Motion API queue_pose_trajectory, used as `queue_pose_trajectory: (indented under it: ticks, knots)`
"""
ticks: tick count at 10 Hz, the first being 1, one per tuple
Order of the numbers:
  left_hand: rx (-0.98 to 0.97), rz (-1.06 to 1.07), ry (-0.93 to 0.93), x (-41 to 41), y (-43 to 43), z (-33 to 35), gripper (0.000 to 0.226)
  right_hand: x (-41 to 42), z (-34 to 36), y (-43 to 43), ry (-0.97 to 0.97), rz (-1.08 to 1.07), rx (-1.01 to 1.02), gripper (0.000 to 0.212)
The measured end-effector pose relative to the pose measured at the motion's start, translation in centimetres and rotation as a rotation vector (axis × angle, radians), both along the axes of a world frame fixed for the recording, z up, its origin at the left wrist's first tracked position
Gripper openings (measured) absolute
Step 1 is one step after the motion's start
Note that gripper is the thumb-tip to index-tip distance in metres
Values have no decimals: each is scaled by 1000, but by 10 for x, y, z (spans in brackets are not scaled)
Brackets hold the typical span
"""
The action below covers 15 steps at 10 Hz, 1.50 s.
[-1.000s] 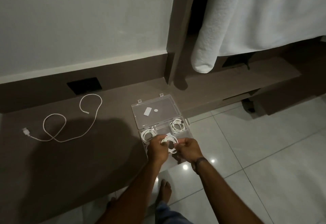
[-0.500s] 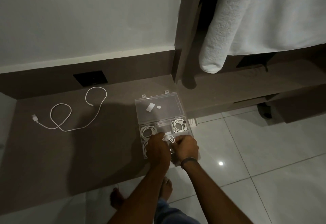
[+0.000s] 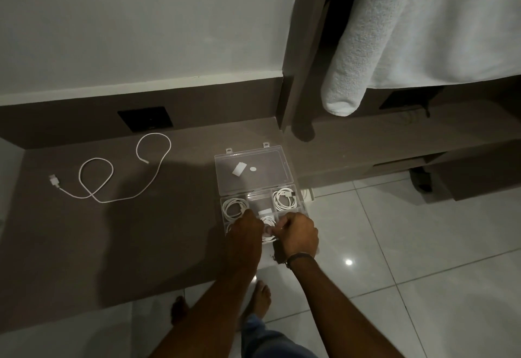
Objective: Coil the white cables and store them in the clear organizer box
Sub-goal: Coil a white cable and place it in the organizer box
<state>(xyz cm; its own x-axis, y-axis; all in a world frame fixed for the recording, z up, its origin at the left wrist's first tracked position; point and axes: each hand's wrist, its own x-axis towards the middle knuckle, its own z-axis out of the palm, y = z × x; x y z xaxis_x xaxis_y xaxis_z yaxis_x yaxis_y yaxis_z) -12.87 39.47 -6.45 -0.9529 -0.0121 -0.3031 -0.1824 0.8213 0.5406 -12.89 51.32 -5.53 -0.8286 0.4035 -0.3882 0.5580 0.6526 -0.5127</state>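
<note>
Head view, hands: left hand (image 3: pixel 244 229) & right hand (image 3: pixel 299 233) both curled around a coiled cable (image 3: pixel 267 228), low over the near-middle compartment of the clear organizer box (image 3: pixel 287 170).
Step tip: prob. seating the coil; press it flat, tuck the plug end inside the loop so it doesn't spring out.
Stored: coil far-left compartment (image 3: pixel 234 207), coil far-right compartment (image 3: pixel 285 198).
Left to do: loose cable (image 3: pixel 112 174) on the brown ledge (image 3: pixel 84 230), well left of box, uncoiled.
In the way: nothing near; open lid lies flat on far side; towel (image 3: pixel 366 47) hangs far right, well apart.

Dim, grainy; glare spot on floor tile (image 3: pixel 349 262); soft shadow across ledge (image 3: pixel 118 239); wide-angle edge bending.
</note>
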Motion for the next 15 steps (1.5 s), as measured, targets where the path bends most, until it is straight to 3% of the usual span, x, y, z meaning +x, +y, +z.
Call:
queue_pose_trajectory:
  ticks: [1,2,3,7,10,12,14,15]
  knots:
    - [-84,-106,-80,-1,5,-3,22,0,-3,5,5,47,0,41]
    - [-34,-68,-47,2,5,0,25,1,-4,12,6,96,-43,21]
    - [-48,-170,-22,3,-1,1,46,3,-1,22,16,176,-81,9]
    - [-50,-154,58,3,-5,8,41,-5,10,23,-103,452,78,17]
    - [28,-108,106,2,-8,3,34,-23,15,14,-262,242,164,45]
    - [137,-51,134,-2,-14,-2,18,-44,21,21,-643,196,-75,16]
    - [142,-95,186,-1,-14,-1,19,-41,16,19,-512,23,-65,43]
    - [72,-161,119,-2,-14,-2,24,-37,11,14,-390,-28,-3,64]
